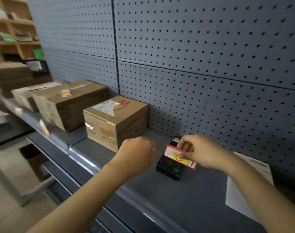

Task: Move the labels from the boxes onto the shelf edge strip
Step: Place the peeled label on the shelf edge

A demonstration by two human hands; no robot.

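A grey pegboard wall fills the far side, and a dark grey shelf runs along its foot from far left to near right. The shelf edge strip lines the near rim; a small label sits on it toward the left, blurred. Three cardboard boxes stand on the shelf: the large middle box carries a red and yellow label on top, the smaller box to its right shows a white shipping sticker, and a third box lies farther left. White paper lies at the right. A black handheld device rests on the shelf between the hands. The right hand pinches a red and yellow price label just above the device. The left hand is loosely clenched, its grip holding nothing visible.
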